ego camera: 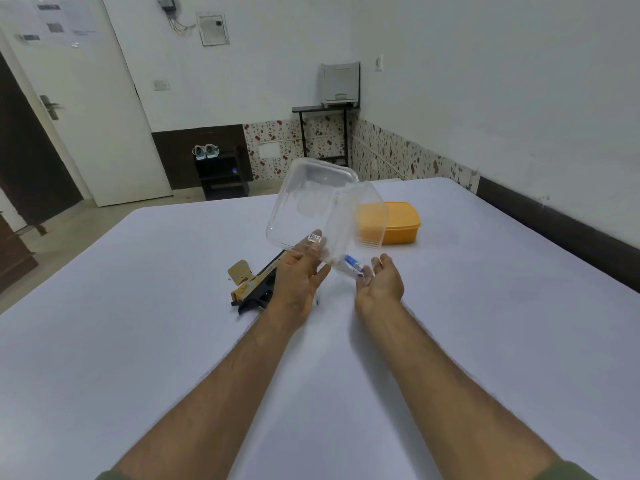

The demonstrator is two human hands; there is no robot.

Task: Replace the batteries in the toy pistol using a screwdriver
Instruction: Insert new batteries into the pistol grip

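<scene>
Left hand (298, 278) grips the tilted clear box (311, 206) so a battery (354, 263) slides into the open, cupped right hand (381, 284).

1 head-worn wide-angle view, facing forward and down, close over white table (138, 341), room beyond

near table (138, 341): open | centre: toy pistol (258, 284), clear box (322, 216) | far right: yellow box (398, 223)
</scene>
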